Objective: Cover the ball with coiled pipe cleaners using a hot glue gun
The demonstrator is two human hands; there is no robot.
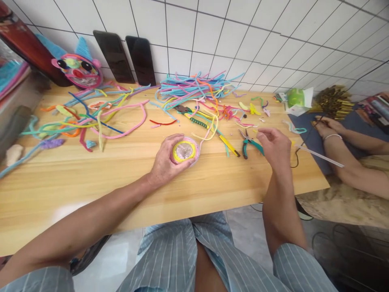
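Yellow-and-pink round coil with clear centre (184, 151) is held by the curled fingers of the left hand (168, 160) over the wooden tabletop (194, 194) | right hand (276, 147): fingers narrow, contents cannot be told | teal-handled metal pliers (244, 149) are laid just beside it

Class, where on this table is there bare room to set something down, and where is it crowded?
One bare patch of table lies between the left hand, the pliers and the front edge; another between the left forearm and the loose strands. The back is crowded: the pile of strands sits near the tiled wall.
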